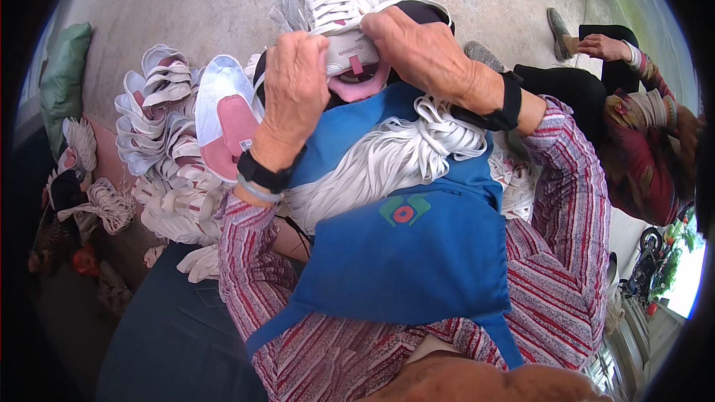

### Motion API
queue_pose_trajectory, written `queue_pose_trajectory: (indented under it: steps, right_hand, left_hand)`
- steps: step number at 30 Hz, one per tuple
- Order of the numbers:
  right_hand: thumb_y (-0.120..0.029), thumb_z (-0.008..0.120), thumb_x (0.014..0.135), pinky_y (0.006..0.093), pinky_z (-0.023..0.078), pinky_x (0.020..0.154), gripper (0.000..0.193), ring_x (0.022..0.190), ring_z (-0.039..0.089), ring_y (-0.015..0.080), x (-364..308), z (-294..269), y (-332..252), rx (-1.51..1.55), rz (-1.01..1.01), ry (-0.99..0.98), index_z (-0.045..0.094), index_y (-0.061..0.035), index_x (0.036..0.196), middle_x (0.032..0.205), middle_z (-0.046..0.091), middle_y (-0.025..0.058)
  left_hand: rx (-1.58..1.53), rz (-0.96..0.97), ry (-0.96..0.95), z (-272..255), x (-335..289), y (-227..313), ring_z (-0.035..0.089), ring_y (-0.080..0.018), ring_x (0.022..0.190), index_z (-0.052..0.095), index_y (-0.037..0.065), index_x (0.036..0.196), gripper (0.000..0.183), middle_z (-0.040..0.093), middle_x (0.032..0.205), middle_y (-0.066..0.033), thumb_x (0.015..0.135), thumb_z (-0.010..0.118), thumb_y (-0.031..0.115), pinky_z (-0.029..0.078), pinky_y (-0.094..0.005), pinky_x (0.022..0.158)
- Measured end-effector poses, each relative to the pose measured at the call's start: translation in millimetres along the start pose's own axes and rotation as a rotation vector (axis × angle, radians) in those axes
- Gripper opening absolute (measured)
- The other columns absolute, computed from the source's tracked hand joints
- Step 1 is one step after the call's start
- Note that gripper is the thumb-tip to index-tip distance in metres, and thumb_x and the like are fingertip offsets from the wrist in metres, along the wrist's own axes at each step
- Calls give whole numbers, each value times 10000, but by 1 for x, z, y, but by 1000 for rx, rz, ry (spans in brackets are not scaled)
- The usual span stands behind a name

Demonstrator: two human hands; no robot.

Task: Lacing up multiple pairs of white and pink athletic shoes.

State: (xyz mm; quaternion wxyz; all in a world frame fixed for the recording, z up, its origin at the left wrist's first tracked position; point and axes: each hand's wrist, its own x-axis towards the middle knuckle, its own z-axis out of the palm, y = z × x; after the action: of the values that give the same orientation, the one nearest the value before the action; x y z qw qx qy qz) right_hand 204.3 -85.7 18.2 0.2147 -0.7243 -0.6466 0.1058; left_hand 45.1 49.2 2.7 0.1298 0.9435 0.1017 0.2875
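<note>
A white shoe with a pink lining (337, 21) is at 12 o'clock. The bare left hand (294, 89), at 11 o'clock, and the bare right hand (418, 52), at 1, bend their fingers against it. In the middle, a bunch of flat white laces (380, 156) lies on a blue cloth apron (417, 268). Curved white-and-pink shoe pieces (162, 89) are stacked at 10 o'clock.

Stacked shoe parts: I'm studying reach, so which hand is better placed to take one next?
Probably the left hand: the stacked shoe parts lie on its side; the right hand is across the shoe, farther off.
</note>
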Motion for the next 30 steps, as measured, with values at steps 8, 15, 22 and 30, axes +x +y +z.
queue_pose_trajectory:
  steps: [8, 15, 22, 30]
  right_hand:
    - [-190, 568, 737, 288, 482, 592, 219, 720, 551, 185, 14, 1, 1, -427, -321, 39, 523, -54, 903, 841, 437, 62]
    - [-67, 611, 797, 330, 420, 637, 81, 708, 513, 239, 6, -64, -44, 473, -319, 80, 550, -17, 817, 806, 518, 87]
    - [-151, 433, 966, 277, 429, 679, 157, 742, 499, 128, 8, -47, -55, 925, -73, 135, 500, -15, 926, 805, 512, 51]
    - [-306, 430, 981, 190, 300, 484, 279, 545, 353, 36, -9, -70, -44, 1219, 321, -141, 519, -50, 915, 649, 423, -38]
  left_hand:
    - [-391, 3, 18, -19, -6, 61, 575, -287, 717, 557, 9, 929, 190, 561, 851, -118, 758, 631, -27, 475, -345, 622]
    - [-515, -174, 134, -47, -4, 61, 603, -255, 717, 574, 18, 901, 181, 587, 804, -101, 750, 658, -37, 484, -322, 603]
    - [-492, 27, 257, -51, 20, 64, 609, -243, 716, 597, 20, 932, 188, 606, 843, -105, 764, 676, -14, 501, -298, 607]
    - [-304, -313, 61, -17, 9, 0, 577, -277, 778, 580, 16, 941, 137, 594, 853, -120, 842, 601, 108, 458, -366, 724]
